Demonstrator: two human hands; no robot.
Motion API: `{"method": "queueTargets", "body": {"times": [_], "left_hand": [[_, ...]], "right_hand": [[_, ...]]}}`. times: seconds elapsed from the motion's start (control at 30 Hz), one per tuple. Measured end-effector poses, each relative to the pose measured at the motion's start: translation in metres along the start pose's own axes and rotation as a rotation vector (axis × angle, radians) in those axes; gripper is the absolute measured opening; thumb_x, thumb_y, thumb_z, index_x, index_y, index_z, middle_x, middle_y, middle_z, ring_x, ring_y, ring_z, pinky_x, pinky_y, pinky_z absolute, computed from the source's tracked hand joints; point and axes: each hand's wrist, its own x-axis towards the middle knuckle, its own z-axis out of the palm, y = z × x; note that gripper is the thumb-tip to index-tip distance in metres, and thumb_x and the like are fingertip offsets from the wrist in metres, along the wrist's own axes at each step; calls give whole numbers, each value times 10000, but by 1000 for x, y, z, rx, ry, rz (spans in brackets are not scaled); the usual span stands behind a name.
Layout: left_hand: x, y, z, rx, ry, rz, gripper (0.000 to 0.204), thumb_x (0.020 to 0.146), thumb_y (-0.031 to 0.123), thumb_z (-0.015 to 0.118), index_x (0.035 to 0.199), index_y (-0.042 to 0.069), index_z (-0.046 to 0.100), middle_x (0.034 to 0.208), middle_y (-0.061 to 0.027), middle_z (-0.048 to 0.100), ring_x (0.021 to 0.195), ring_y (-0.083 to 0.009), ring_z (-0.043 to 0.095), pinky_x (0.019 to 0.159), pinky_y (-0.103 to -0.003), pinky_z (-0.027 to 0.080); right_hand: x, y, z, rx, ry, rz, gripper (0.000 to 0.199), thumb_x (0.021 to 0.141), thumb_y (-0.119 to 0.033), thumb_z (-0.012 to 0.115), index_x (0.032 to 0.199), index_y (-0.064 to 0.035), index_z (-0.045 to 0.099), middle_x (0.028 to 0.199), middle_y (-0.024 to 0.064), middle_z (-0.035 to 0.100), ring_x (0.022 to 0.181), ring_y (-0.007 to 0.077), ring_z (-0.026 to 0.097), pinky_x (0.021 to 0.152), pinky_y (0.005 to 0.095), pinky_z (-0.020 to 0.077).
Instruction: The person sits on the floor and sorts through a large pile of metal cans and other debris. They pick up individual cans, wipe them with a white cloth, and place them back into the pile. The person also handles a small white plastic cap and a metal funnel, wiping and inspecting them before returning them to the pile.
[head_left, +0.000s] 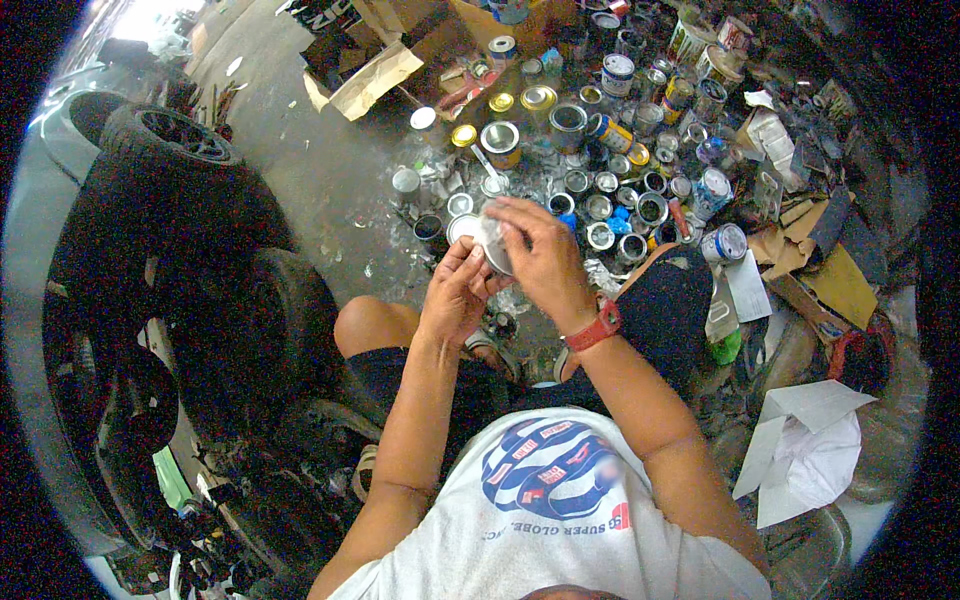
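Observation:
Over the floor between my knees, my left hand (458, 295) is closed on the near side of a small pale round tin can (501, 262). Its thumb and fingers pinch the edge. My right hand (545, 255), with a red watch on the wrist, is curled over the can from the right. Under its fingertips a whitish wad of cloth or paper (491, 232) presses against the can; I cannot tell which material it is. Much of the can is hidden by both hands and the wad. Just beyond stands a small tin with a pale stick (487, 160) leaning out of it.
Several open paint cans (500, 137) crowd the floor ahead and to the right. A cardboard box (375, 80) lies open at the far left of them. Car tires (165, 140) stand along my left. Torn cardboard (840, 280) and a white carton (760, 480) lie at right.

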Motion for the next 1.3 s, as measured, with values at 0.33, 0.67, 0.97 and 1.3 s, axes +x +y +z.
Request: {"method": "queueTargets", "body": {"times": [0.33, 0.67, 0.97, 1.3], "left_hand": [[8, -7, -9, -35, 205, 99, 83, 1075, 198, 624, 1115, 131, 596, 1162, -17, 704, 1007, -100, 658, 747, -278, 534], [-4, -1, 30, 1177, 74, 449, 253, 1092, 216, 552, 1168, 5, 669, 1650, -222, 409, 1433, -351, 488, 1165, -420, 393], [-10, 20, 38, 1550, -156, 616, 398, 935, 178, 760, 1318, 100, 683, 1676, -247, 321, 1581, -427, 248, 1276, -522, 222], [11, 24, 19, 828, -196, 427, 748, 901, 177, 835, 1535, 100, 445, 1590, -169, 483, 1437, -305, 501, 1190, -444, 402]], "right_hand": [[-51, -15, 7, -209, 37, -33, 396, 916, -66, 742, 1311, -81, 728, 1371, 164, 644, 1241, 371, 631, 1047, 435, 511], [-37, 4, 5, 63, 174, 197, 314, 940, -59, 692, 1241, 24, 723, 1107, 126, 761, 978, 207, 718, 892, 331, 560], [-36, 47, 0, 858, 167, 611, 186, 950, -191, 710, 1020, -32, 777, 860, 10, 737, 714, 86, 654, 611, 245, 502], [-39, 36, -10, 1064, -91, 768, 229, 999, -239, 648, 1055, -39, 743, 935, 61, 754, 739, 176, 719, 592, 356, 634]]}}
